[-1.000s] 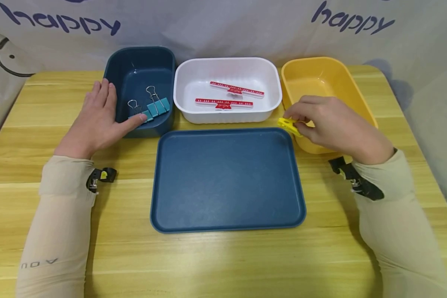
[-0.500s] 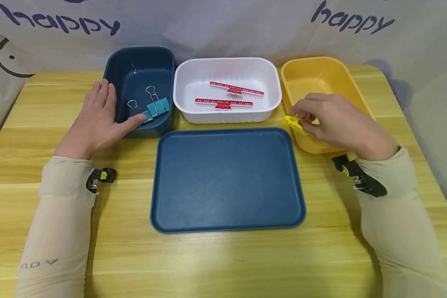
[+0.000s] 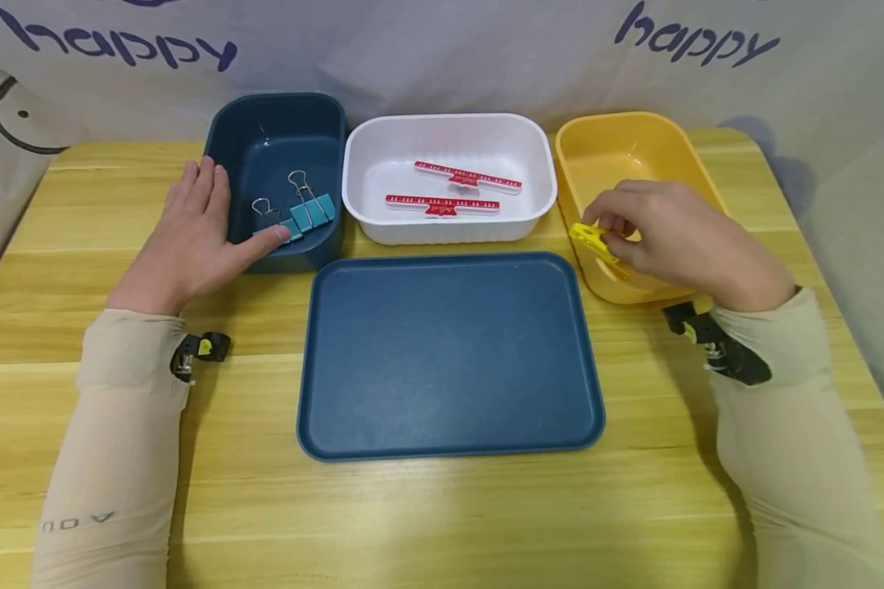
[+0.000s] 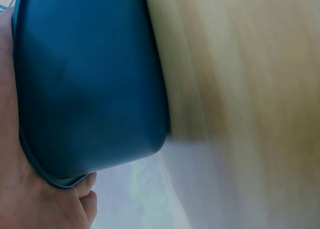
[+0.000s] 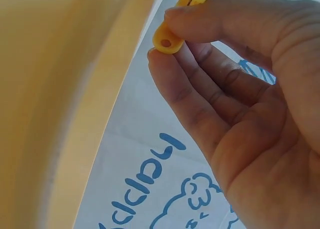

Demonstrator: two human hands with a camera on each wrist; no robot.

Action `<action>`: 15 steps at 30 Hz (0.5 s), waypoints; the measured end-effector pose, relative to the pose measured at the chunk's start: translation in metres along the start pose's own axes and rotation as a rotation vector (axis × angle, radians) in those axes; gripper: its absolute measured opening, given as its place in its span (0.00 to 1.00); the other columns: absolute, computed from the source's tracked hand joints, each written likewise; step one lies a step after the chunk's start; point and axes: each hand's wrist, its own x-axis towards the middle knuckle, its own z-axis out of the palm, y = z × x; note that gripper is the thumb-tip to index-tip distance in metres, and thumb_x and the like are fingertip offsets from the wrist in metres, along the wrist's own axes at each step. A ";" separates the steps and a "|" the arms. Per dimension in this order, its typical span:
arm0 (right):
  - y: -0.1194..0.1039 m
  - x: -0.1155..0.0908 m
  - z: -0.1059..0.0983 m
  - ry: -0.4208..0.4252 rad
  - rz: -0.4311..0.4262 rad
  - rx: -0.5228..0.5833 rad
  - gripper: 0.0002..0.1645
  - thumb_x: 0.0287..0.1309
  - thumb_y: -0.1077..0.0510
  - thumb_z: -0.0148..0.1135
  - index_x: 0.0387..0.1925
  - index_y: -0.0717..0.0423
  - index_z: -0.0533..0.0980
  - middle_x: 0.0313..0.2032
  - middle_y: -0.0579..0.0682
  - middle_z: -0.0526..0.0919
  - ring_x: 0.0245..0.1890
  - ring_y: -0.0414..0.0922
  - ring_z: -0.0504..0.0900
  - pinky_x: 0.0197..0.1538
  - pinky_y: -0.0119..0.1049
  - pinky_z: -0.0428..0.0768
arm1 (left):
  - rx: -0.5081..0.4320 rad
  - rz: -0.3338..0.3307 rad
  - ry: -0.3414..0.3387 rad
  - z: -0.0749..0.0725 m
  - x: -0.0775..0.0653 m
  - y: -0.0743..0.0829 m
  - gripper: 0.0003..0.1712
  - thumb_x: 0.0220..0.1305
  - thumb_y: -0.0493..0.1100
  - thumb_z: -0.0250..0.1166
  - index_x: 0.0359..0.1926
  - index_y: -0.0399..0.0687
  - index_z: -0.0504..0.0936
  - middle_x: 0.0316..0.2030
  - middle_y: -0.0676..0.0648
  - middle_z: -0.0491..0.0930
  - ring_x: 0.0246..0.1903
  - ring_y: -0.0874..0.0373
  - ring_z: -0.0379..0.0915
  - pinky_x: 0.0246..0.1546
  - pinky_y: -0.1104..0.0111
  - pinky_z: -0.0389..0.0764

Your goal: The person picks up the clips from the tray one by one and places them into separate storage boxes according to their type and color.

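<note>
My left hand (image 3: 186,233) lies over the left rim of the dark blue bin (image 3: 276,110), fingers straight and thumb stretched across its near end. The thumb tip overlaps the teal binder clips (image 3: 313,213) inside; whether it touches them I cannot tell. In the left wrist view the hand is against the rim of the bin (image 4: 95,84). My right hand (image 3: 678,233) pinches a yellow plastic clip (image 3: 595,242) between thumb and fingers, above the near left part of the yellow bin (image 3: 611,131). One holed end of the clip (image 5: 167,41) shows in the right wrist view.
Between the two bins stands a white bin (image 3: 383,221) holding two red-and-white ruler clips (image 3: 453,204). A flat dark blue tray (image 3: 449,360) lies before it on the wooden table (image 3: 442,515). A white cloth with writing (image 3: 442,49) hangs behind.
My right hand, with the yellow clip, has drifted slightly to the right and away from the tray corner, over the yellow bin. The left hand has stayed put.
</note>
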 end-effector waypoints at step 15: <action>0.008 -0.002 -0.002 0.002 0.033 -0.019 0.15 0.59 0.70 0.66 0.49 0.60 0.83 0.36 0.55 0.85 0.36 0.49 0.80 0.43 0.47 0.83 | -0.001 -0.001 -0.001 0.000 0.000 0.000 0.69 0.66 0.83 0.42 0.80 0.36 0.26 0.81 0.40 0.17 0.82 0.39 0.13 0.84 0.43 0.27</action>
